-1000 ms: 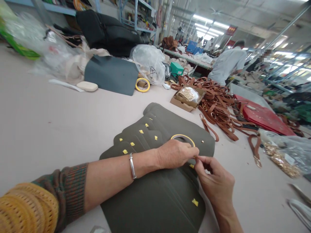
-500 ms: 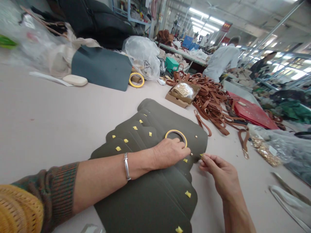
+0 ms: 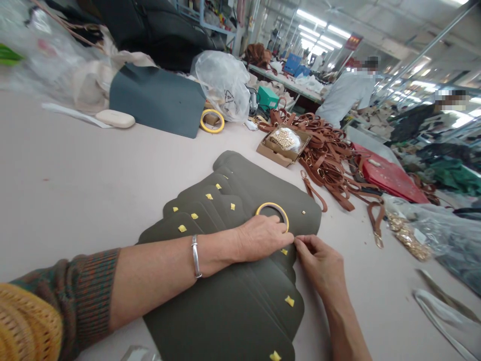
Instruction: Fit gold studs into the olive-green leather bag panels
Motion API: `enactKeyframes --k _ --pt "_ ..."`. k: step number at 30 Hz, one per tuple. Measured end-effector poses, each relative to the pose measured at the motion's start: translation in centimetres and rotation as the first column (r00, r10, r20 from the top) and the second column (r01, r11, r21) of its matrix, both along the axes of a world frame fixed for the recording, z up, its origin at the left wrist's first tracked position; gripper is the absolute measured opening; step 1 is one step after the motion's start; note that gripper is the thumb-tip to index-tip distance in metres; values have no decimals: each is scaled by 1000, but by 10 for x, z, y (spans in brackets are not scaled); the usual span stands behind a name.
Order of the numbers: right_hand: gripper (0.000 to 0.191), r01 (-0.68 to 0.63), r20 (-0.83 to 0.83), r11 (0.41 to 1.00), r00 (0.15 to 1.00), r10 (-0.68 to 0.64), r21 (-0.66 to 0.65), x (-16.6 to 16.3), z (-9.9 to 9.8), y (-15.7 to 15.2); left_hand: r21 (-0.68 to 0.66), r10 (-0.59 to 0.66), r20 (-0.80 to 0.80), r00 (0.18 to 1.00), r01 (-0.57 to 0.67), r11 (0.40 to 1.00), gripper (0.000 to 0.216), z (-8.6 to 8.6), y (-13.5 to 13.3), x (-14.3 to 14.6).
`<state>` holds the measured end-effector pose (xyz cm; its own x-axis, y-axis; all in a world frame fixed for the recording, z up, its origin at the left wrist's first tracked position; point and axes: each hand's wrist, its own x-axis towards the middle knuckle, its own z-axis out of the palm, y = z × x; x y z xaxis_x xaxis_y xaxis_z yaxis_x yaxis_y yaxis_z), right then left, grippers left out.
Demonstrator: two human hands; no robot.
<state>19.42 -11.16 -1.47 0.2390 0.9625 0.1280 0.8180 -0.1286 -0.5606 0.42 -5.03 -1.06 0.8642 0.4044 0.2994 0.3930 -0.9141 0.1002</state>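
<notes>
Fanned, overlapping dark olive leather-like panels [image 3: 210, 306] lie on the table below my hands. Small yellow tape pieces [image 3: 289, 301] dot their scalloped edges on both sides. My left hand [image 3: 259, 238] rests on the panels, its fingers closed on a roll of yellow tape [image 3: 272, 204]. My right hand [image 3: 321, 260] pinches at the panels' right edge, its fingertips meeting those of my left hand. The tape piece in that pinch is hidden now. A small metal stud [image 3: 303, 212] shows on the top panel, just beyond the hands.
A second tape roll [image 3: 212, 121], a dark sheet [image 3: 158, 100] and a pale oval case [image 3: 114, 118] lie at the back. A cardboard box [image 3: 276, 150] stands beside piled brown straps [image 3: 330, 160]. Bagged gold hardware [image 3: 408, 235] sits at right. Two other people are farther off.
My right hand has moved left, bringing its small piece of yellow tape from beside the panels to their edge, against my left fingertips. My left hand stays nearly in place.
</notes>
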Motion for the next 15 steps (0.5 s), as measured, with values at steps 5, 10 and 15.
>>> enactKeyframes --k 5,10,15 --pt "32 62 -13 998 998 -62 0 1 -2 4 -10 7 7 1000 -7 1000 13 1 -1 0" --pt "46 99 -380 985 914 -145 -139 10 -5 -4 -23 2 19 1000 -1 1000 11 2 0 -1" --pt "37 52 -124 996 990 -61 -73 7 -3 -9 -7 51 35 998 -50 999 13 -1 0 -2"
